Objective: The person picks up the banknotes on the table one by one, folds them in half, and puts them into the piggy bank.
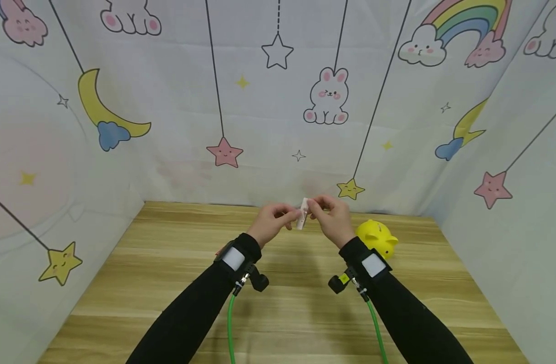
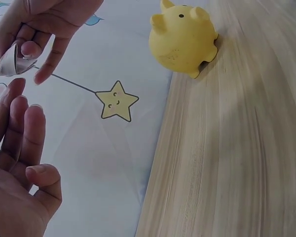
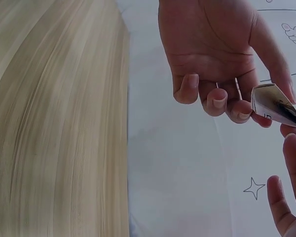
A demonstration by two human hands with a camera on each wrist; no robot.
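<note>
Both hands are raised over the far part of the table, close together in the head view. Between them is a small folded banknote, pale, with a printed 5 and a dark pattern visible in the right wrist view. My left hand pinches one side of it between thumb and index finger. On the other side, the thumb and fingers of my right hand pinch it too. The note is bent into a fold, its inner side partly hidden. A yellow pig-shaped piggy bank stands just beyond my right wrist.
The wood-grain table ends at a white cloth backdrop printed with stars, moons and rabbits, which also rises on both sides. Green cables run from the wrist cameras. A bit of orange peeks out behind the left wrist.
</note>
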